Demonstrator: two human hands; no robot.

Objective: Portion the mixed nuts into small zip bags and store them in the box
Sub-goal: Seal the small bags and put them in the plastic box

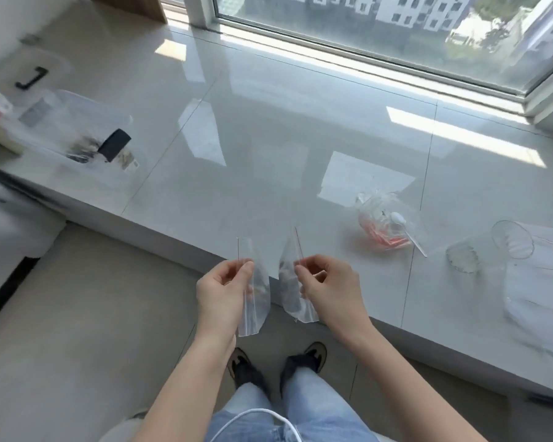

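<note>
Over the tabletop (268, 129) edge, left hand (219, 290) pinches one small zip bag (256, 295) at its red seal, grip narrow, bag hanging down; right hand (329, 288) pinches a second zip bag (292, 291) the same way, dark nuts inside; bags near, not touching; clear box (77, 129) far left on tabletop; bag of spare zip bags (383, 224) with white spoon (406, 228) right; glass bowls (489, 250) further right.

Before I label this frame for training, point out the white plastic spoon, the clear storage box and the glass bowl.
white plastic spoon (399, 219), head view, on its bowl end.
clear storage box (77, 122), head view, on its see-through wall.
glass bowl (463, 257), head view, on its scalloped rim.
</note>
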